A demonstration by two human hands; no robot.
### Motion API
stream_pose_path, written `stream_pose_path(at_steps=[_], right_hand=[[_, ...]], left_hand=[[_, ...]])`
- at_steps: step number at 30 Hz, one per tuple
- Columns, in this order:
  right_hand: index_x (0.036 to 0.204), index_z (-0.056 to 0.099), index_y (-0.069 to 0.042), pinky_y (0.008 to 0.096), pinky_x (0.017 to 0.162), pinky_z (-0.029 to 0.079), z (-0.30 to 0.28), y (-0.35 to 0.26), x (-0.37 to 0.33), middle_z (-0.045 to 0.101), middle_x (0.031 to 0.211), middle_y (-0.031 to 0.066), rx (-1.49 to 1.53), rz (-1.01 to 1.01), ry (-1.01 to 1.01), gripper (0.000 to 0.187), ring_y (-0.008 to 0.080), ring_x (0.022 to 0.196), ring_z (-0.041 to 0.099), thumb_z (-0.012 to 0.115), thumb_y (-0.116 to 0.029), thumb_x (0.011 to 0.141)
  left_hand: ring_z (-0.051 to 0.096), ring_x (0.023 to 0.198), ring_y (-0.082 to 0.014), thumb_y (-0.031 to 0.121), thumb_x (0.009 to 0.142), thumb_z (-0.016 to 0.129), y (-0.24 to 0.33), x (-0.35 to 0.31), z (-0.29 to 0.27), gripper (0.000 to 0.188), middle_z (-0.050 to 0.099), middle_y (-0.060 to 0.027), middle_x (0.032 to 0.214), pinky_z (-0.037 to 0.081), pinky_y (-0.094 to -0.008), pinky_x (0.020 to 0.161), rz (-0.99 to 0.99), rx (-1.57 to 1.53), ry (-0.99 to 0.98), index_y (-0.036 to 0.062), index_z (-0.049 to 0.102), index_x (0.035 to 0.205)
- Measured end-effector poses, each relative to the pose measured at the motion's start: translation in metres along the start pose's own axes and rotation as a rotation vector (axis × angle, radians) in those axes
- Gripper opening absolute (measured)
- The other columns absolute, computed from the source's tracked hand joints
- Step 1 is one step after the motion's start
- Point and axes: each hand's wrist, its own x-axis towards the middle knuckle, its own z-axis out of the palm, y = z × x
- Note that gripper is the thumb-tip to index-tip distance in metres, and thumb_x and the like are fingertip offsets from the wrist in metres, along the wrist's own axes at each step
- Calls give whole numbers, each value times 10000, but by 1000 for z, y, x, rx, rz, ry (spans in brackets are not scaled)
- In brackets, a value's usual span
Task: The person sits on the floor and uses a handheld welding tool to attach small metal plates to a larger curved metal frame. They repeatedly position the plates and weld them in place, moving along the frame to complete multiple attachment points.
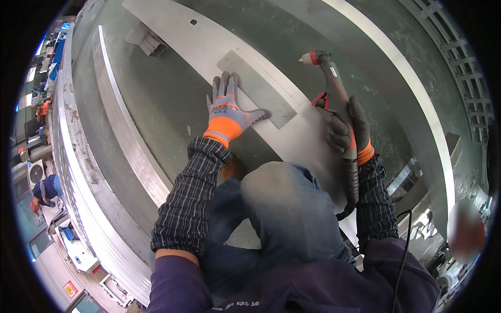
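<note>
My left hand (229, 108), in a grey and orange work glove, lies flat with its fingers spread. It presses near the edge of a thin grey rectangular plate (261, 86), its thumb over the plate's lower part. Beneath the plate runs a long pale metal strip (177, 32) with a small hole near its far end. My right hand (348, 128), gloved in dark grey with an orange cuff, is wrapped round the handle of a plasma cutting torch (336, 81). The torch's copper-coloured tip (301, 60) points left, above the surface and to the right of the plate. A red trigger shows beside my fingers.
To the left runs a metal bar (125, 104), and a crumpled grey glove (148, 43) lies near it. A long curved-looking metal edge (412, 78) passes on the right, with a slotted rack (456, 47) beyond. Another person (48, 189) is far left. A cable (404, 250) hangs at lower right.
</note>
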Motion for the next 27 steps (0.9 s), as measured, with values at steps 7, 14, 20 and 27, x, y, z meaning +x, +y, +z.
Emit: stream_pose_path(at_steps=[7, 14, 20, 27], right_hand=[[1372, 478, 19, 283, 360, 397, -2, 1, 1, 491, 591, -13, 19, -28, -43, 690, 105, 368, 450, 386, -590, 1062], [1391, 459, 39, 282, 353, 403, 3, 2, 0, 504, 591, -5, 48, -24, -35, 704, 111, 369, 464, 388, -581, 1065], [1387, 488, -33, 286, 348, 387, -3, 4, 0, 503, 586, -2, 55, -24, 5, 655, 117, 356, 434, 375, -592, 1064], [1371, 492, -21, 274, 344, 382, 5, 2, 1, 491, 591, -10, 20, -21, -16, 629, 105, 364, 446, 397, -563, 1066]], left_hand=[[84, 1573, -385, 690, 605, 860, -4, 3, 12, 1339, 185, -151, 1692, 142, -545, 1262, 49, -78, 61, 71, 239, 1617], [83, 1567, -409, 639, 617, 884, -6, 4, 15, 1313, 193, -159, 1688, 159, -503, 1271, 72, -153, 88, 45, 259, 1608], [83, 1556, -441, 622, 632, 885, -2, 3, 12, 1302, 201, -185, 1679, 166, -479, 1276, 83, -157, 97, -2, 266, 1592], [59, 1544, -481, 638, 629, 881, -1, 6, 24, 1317, 194, -227, 1668, 147, -500, 1276, 97, -106, 145, -18, 260, 1587]])
